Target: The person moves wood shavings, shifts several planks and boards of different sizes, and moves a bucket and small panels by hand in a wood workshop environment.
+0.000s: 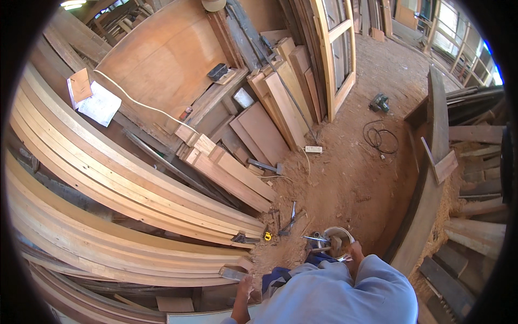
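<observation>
Bucket (348, 235), round and pale-rimmed, stands at the near edge of the dusty brown floor (345, 178), close to the person's legs, with several tools inside, too jumbled to sort out. The person's right hand (354, 251) is at the bucket's right side with fingers bent downward; whether it grips the rim or something inside cannot be made out. The left hand (244, 286) is low, just beside a small metal-faced block (232, 274) at the near ends of the long planks (135, 245); its fingers are too small in view to show whether they hold anything. Work at the bucket looks partway along: some tools are in it, while a yellow tape measure (267, 236) and a few dark hand tools (286, 229) lie out on the floor's near left edge, by the plank ends. The planks are already stacked lengthwise, and a wooden frame with crossbars (341, 29) stands put together at the floor's far edge. Toward the floor's far right edge lies a power tool (379, 102), near a loosely coiled black cable (381, 138). No plank is visibly being cut or joined, and how much remains is not shown.
</observation>
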Demonstrator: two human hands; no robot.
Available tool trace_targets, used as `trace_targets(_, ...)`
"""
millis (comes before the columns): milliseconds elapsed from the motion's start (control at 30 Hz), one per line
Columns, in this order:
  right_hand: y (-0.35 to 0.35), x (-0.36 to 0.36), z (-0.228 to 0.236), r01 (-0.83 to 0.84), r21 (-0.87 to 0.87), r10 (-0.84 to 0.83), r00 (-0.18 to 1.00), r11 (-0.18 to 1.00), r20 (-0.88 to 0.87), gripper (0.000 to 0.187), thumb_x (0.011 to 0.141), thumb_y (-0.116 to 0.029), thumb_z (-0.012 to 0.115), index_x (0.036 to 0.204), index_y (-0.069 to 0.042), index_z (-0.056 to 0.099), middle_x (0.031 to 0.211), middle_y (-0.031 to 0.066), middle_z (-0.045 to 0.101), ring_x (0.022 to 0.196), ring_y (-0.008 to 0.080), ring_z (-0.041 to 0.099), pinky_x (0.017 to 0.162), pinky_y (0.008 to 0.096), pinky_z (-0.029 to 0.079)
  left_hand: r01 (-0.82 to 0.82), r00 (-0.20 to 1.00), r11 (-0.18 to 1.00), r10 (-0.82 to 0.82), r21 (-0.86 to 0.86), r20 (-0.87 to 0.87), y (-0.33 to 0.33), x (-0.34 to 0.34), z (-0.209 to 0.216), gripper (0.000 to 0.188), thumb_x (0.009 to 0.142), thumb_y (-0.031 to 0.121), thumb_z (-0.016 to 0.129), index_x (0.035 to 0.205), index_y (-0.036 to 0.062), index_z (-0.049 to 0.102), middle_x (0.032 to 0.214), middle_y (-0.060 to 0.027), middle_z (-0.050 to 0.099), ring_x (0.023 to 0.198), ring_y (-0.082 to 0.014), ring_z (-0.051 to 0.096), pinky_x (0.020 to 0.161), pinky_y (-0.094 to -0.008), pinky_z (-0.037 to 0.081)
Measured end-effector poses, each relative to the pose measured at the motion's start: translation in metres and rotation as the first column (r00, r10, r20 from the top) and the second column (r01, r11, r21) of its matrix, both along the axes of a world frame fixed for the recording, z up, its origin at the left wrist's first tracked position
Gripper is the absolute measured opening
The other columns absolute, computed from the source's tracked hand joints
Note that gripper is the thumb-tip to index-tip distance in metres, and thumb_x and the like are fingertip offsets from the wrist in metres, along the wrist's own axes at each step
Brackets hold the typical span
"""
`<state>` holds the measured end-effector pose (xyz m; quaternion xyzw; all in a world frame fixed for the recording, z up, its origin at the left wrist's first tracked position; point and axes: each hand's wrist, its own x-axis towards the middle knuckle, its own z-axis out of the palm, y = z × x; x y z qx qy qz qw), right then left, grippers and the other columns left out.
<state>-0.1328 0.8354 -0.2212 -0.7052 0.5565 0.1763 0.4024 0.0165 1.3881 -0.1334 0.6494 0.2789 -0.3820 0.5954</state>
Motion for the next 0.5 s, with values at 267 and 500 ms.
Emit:
trace_targets(267, -0.014, 0.096, 0.046, -0.076, 0.172, 0.064, 0.995, 0.982, 0.077, 0.031, 0.076, -0.009, 0.058, 0.099, 0.01, 0.059, 0.083, 0.0291, 0.065, 0.069, 0.038, 0.069, 0.051, 0.0497, 0.058, 0.599, 0.611, 0.673, -0.734, 0.433, 0.296, -0.021, -0.05, -0.037, 0.027, 0.089, 0.039, 0.055, 0.084, 0.0131, 0.06, 0.073, -0.0025, 0.056, 0.064, -0.0153, 0.054, 0.055, -0.0299, 0.043)
trace_targets(500, -0.02, 0.072, 0.036, -0.291, -0.055, 0.287, 0.955, 0.955, -0.07, 0.037, 0.073, -0.02, 0.069, 0.096, 0.009, 0.064, 0.088, 0.0227, 0.069, 0.077, 0.0343, 0.07, 0.061, 0.042, 0.059, 0.428, 0.893, 0.865, -0.449, 0.263, 0.021, -0.034, -0.051, -0.053, 0.035, 0.087, 0.041, 0.054, 0.082, 0.0069, 0.063, 0.068, -0.0066, 0.057, 0.057, -0.0213, 0.056, 0.054, -0.0368, 0.045)
